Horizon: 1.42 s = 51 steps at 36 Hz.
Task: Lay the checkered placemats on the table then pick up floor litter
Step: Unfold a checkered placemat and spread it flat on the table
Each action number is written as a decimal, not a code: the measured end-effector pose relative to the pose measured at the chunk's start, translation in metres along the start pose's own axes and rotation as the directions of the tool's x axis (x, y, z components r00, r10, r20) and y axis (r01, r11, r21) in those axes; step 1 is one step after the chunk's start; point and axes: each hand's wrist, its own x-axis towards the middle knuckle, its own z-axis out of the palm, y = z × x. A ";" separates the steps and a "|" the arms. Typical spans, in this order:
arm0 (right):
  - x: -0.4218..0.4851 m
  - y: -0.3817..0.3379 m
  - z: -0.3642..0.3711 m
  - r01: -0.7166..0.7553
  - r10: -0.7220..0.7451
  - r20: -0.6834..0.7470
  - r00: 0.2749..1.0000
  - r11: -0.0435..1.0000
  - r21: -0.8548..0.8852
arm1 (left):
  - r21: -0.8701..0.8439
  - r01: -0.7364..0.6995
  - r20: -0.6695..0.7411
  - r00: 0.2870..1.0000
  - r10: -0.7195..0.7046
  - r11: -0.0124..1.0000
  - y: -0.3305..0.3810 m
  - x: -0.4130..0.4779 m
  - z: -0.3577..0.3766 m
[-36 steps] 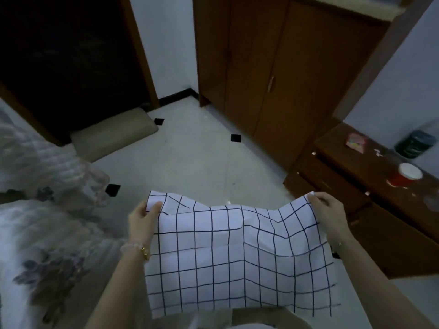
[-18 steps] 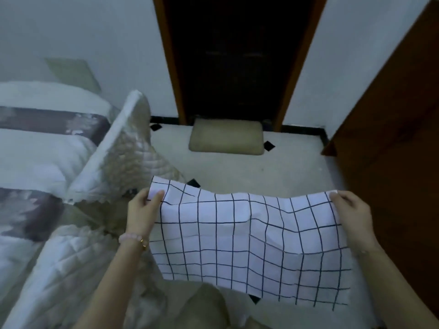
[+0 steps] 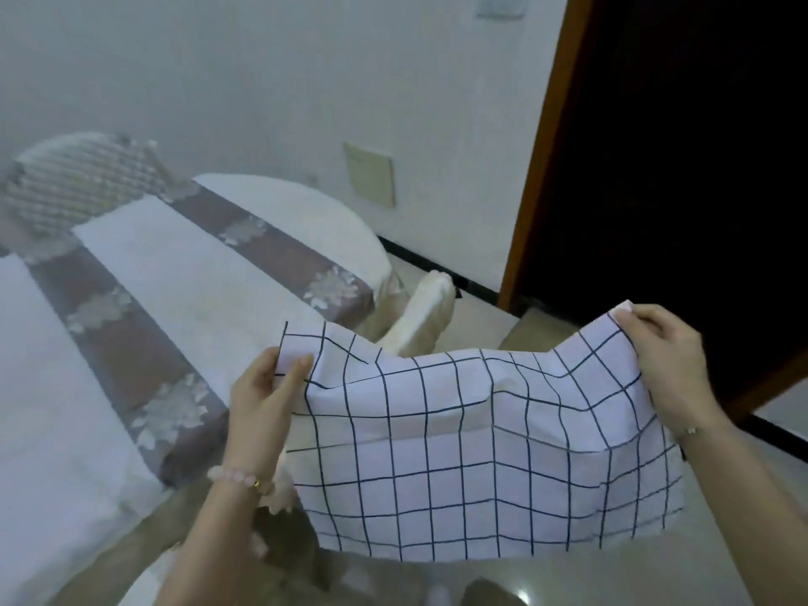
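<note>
A person holds 1 white cloth placemat with thin dark checkered lines (image 3: 481,430) up in the air with 2 hands. The left hand (image 3: 262,400) pinches the top left corner, with the thumb lying on the front of the cloth. The right hand (image 3: 669,369) pinches the top right corner, with its fingers curled over the edge. The placemat hangs down between the hands. Its top edge dips in the middle and the cloth has soft folds. It is above the pale shiny floor (image 3: 524,592), just beside the big bed with a white cover and brown flowery bands (image 3: 131,299).

A pink bead bracelet (image 3: 231,476) sits on the left wrist. A thin bracelet (image 3: 691,430) sits on the right wrist.

A patterned pillow (image 3: 83,181) leans at the far end of the bed. A cream cushion (image 3: 419,317) stands by the near corner of the bed, behind the placemat. A dark doorway with an orange-brown wooden frame (image 3: 538,168) is on the right. A small beige plate (image 3: 369,174) is on the white wall.
</note>
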 end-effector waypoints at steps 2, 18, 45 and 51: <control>0.036 -0.012 0.031 0.035 -0.037 0.054 0.998 0.998 0.045 | -0.018 0.015 -0.110 0.994 -0.017 1.000 0.006 0.018 -0.009; 0.217 -0.050 0.277 -0.101 -0.097 0.626 0.774 0.957 0.273 | -0.099 0.292 -0.706 0.654 -0.274 0.951 -0.019 0.084 -0.074; 0.265 -0.036 0.523 -0.168 0.135 0.835 0.533 0.984 -0.052 | -0.232 0.570 -0.703 0.462 -0.541 0.789 -0.133 0.199 -0.163; 0.269 -0.015 0.580 -0.157 0.209 0.821 0.531 0.977 -0.147 | -0.228 0.661 -0.681 0.416 -0.603 0.715 -0.187 0.230 -0.194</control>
